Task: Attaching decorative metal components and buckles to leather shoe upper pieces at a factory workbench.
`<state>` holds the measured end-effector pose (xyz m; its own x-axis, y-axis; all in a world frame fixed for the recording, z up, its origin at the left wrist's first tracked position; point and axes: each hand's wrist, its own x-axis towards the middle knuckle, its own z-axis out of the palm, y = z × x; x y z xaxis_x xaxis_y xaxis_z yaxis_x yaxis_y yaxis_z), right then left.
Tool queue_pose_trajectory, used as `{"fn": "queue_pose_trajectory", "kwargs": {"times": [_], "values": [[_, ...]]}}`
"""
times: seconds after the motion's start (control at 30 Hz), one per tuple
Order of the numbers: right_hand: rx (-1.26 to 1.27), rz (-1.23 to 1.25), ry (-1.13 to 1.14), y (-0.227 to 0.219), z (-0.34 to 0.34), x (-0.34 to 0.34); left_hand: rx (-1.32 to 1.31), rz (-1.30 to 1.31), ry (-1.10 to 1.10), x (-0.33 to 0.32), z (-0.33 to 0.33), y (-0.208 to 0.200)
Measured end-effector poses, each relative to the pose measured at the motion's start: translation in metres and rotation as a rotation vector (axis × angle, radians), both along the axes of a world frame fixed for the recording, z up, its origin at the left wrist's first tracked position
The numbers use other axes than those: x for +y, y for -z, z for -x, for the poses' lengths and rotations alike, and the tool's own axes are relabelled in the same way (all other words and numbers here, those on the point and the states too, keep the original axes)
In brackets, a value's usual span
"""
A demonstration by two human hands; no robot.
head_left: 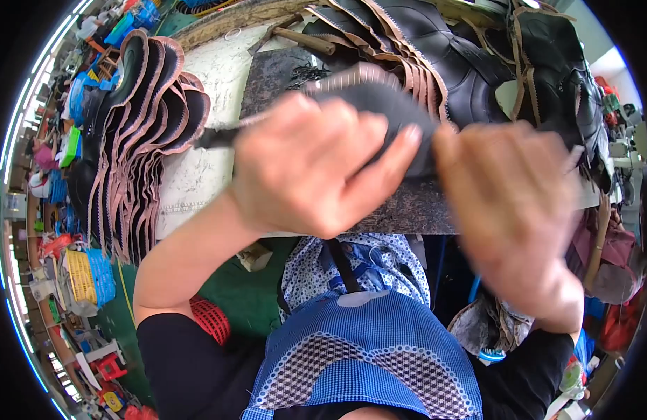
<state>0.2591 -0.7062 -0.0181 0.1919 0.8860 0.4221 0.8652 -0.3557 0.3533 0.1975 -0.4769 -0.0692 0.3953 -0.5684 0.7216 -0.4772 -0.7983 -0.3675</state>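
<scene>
Piece in hand: a dark, curved leather piece with a pale stitched edge [379, 94] is held above the dark speckled stone slab [407, 210] on the white worktop [204, 175].
Progress: judged mid-way; fanned stacks of dark leather pieces with brown edges [138, 133] are laid at the left, more are piled at the far right [477, 63], and which are finished cannot be told.
Left hand [306, 164]: fingers are curled and pressed onto the piece, the thumb [390, 154] laid against it.
Right hand [509, 189]: blurred; fingers appear closed at the piece's right end, but the grip cannot be told.
</scene>
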Motion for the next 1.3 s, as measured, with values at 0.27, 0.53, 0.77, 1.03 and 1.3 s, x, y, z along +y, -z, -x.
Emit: {"fn": "queue_pose_trajectory", "kwargs": {"times": [0.27,0.53,0.77,1.03,1.3], "values": [[0.406,0.447,0.024,0.099,0.059,-0.019,0.498,-0.065,-0.131,-0.022,0.075,0.121],[1.492,0.046,0.211,0.123,-0.016,0.012,0.598,0.017,-0.171,-0.032,0.081,0.123],[1.598,0.044,0.339,0.127,-0.019,0.013,0.647,0.215,-0.153,-0.032,0.085,0.144],[1.579,0.09,0.459,0.124,-0.019,0.021,0.616,0.256,-0.125,-0.028,0.085,0.154],[1.783,0.177,0.464,0.125,-0.035,0.022,0.621,0.3,-0.12,-0.028,0.084,0.159]]}}
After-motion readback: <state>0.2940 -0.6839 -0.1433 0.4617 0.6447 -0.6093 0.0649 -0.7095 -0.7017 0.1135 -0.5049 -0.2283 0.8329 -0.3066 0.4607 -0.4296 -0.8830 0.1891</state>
